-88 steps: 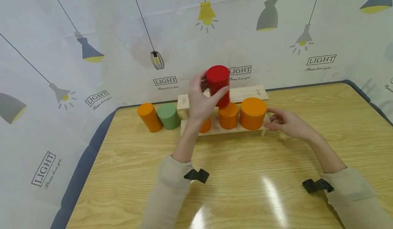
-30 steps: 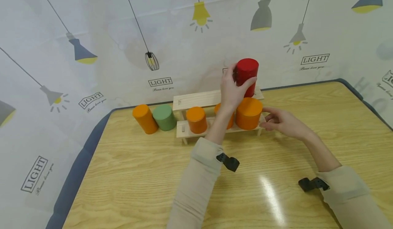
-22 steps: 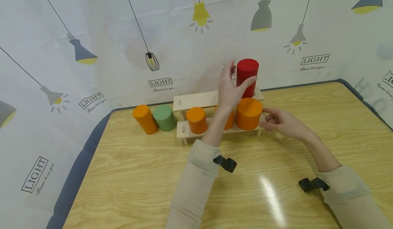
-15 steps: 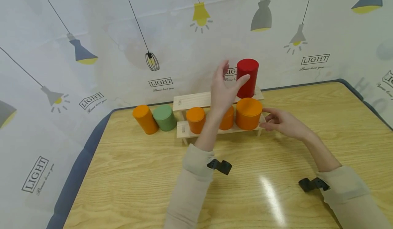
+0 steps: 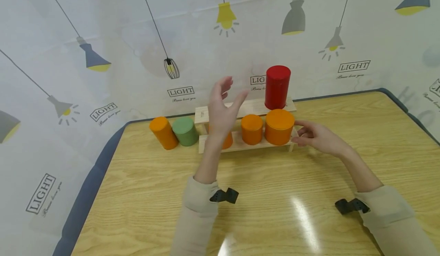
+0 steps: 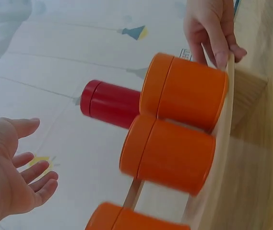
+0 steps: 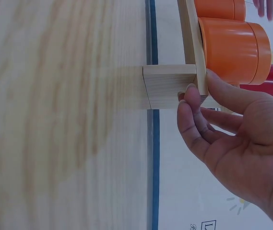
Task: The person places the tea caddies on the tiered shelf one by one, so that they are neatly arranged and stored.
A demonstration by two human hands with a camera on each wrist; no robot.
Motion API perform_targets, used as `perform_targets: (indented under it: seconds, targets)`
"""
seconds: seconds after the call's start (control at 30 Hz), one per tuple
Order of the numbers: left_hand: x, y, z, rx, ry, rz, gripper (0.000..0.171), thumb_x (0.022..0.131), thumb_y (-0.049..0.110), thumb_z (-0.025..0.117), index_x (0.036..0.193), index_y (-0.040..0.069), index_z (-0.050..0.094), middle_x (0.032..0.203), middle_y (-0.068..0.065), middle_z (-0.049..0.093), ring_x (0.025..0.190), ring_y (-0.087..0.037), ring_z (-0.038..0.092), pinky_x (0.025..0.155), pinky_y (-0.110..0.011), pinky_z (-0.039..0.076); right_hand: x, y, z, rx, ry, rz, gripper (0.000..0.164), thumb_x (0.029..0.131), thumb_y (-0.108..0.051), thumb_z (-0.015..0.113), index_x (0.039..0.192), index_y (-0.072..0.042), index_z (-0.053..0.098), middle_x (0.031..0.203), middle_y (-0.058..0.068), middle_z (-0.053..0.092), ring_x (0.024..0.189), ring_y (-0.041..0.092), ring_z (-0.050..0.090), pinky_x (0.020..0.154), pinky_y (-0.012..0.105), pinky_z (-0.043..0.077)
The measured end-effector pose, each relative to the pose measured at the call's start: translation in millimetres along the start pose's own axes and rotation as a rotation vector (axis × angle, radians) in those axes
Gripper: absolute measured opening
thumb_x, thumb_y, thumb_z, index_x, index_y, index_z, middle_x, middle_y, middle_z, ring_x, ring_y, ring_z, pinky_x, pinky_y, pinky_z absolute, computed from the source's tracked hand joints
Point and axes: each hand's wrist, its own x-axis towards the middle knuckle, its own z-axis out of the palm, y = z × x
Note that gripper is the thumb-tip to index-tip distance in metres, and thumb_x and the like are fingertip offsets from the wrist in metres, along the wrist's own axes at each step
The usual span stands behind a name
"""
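Observation:
My left hand [image 5: 221,113] hovers above the left half of a two-tier wooden rack [image 5: 254,106], fingers spread in a loose curve around nothing. On the upper tier's right end stands a tall red canister [image 5: 277,88], upright and apart from the hand. Along the lower tier sit a wide orange canister [image 5: 279,128], a smaller orange canister [image 5: 252,130] and a third orange canister [image 5: 227,140], partly hidden by my left wrist. At the rack's right end, my right hand [image 5: 319,138] pinches the lower board, thumb above and fingers below, as the right wrist view shows.
Left of the rack, a slim orange canister [image 5: 164,133] leans beside a green canister [image 5: 185,132] on the wooden table [image 5: 275,195]. Directly behind the table's dark edge rises a wall covering [image 5: 137,57] printed with lamps.
The red canister has been carried rightward and set on the upper tier. My left hand has let go of it and drawn back to the left. My right hand stays at the rack's end.

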Motion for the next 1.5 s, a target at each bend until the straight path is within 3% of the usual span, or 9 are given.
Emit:
perform_targets:
  seconds: [0.37,0.57,0.83,1.1,1.3,1.5]
  targets:
    - [-11.7,-19.2,-53.0,0.098,0.07,0.048,0.045,0.095,0.014,0.072,0.133,-0.004,0.055,0.131,-0.015,0.06,0.122,-0.028,0.054,0.102,-0.034,0.043,-1,1,-2,-0.005,0.0,0.016,0.065,0.101,-0.021,0.065,0.153,0.004,0.034,0.113,0.019,0.063,0.093,0.03,0.067,0.083,0.038,0.059]
    - [-22.1,-34.6,-80.0,0.189,0.096,-0.001,0.045,0.096,0.016,0.071,0.134,-0.002,0.057,0.133,-0.014,0.06,0.123,-0.024,0.053,0.104,-0.034,0.043,-1,0,-2,0.004,0.0,0.017,0.064,0.101,-0.019,0.065,0.153,0.003,0.035,0.114,0.02,0.063,0.094,0.03,0.066,0.083,0.039,0.059]
    - [-33.4,-55.7,-117.8,0.279,0.146,-0.047,0.046,0.092,0.009,0.073,0.132,-0.005,0.056,0.131,-0.02,0.058,0.122,-0.031,0.052,0.104,-0.045,0.042,-2,-1,-1,0.003,0.001,0.012,0.063,0.101,-0.017,0.064,0.152,0.005,0.035,0.113,0.02,0.063,0.093,0.029,0.066,0.083,0.037,0.059]
    - [-40.3,-74.6,-151.5,0.378,0.174,-0.119,0.051,0.091,0.008,0.074,0.136,-0.005,0.054,0.138,-0.021,0.052,0.131,-0.034,0.047,0.113,-0.046,0.035,-2,-1,0,0.018,-0.003,0.006,0.063,0.101,-0.014,0.064,0.152,0.005,0.034,0.113,0.019,0.063,0.094,0.029,0.066,0.082,0.036,0.059]
    - [-43.1,-88.9,-168.9,0.44,0.191,-0.164,0.059,0.091,0.012,0.074,0.143,-0.003,0.05,0.146,-0.021,0.045,0.137,-0.036,0.041,0.117,-0.048,0.031,-2,-2,0,0.015,-0.005,0.005,0.063,0.1,-0.014,0.064,0.152,0.006,0.034,0.114,0.019,0.063,0.094,0.029,0.066,0.082,0.036,0.059]
    - [-46.0,-99.4,-176.5,0.45,0.168,-0.217,0.066,0.093,0.015,0.073,0.149,-0.003,0.042,0.152,-0.023,0.039,0.141,-0.037,0.037,0.119,-0.049,0.028,-1,-1,0,0.0,-0.005,0.009,0.062,0.101,-0.015,0.063,0.152,0.004,0.035,0.112,0.019,0.063,0.094,0.031,0.065,0.083,0.037,0.059]
